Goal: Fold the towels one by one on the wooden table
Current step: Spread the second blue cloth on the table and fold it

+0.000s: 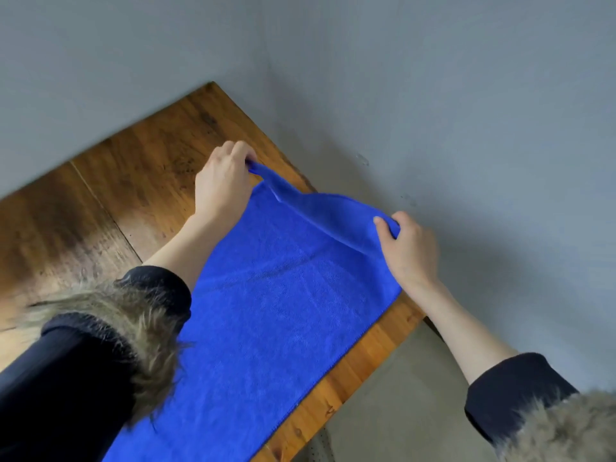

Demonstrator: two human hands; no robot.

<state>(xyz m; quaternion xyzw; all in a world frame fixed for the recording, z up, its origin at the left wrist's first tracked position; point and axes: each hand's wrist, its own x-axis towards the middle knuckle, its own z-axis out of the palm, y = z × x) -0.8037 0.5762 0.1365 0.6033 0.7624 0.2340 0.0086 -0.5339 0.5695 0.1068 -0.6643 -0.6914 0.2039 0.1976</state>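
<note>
Left hand (222, 181) pinches one far corner of the blue towel (266, 321), fingers curled round the bunched cloth; right hand (408, 248) grips the other far corner in the same manner — thumb on top, fingers tucked beneath the edge. Both corners are raised off the surface, and the far edge sags between them in a shallow fold. The rest of the towel lies flat along the wooden table (110, 201), its right side running close to the table's right edge, its near end passing out of view at the bottom. Dark sleeves with fur-trimmed cuffs (140, 325) cover both forearms. Grey walls (466, 95) meet behind the table's far corner — no containers in view.
</note>
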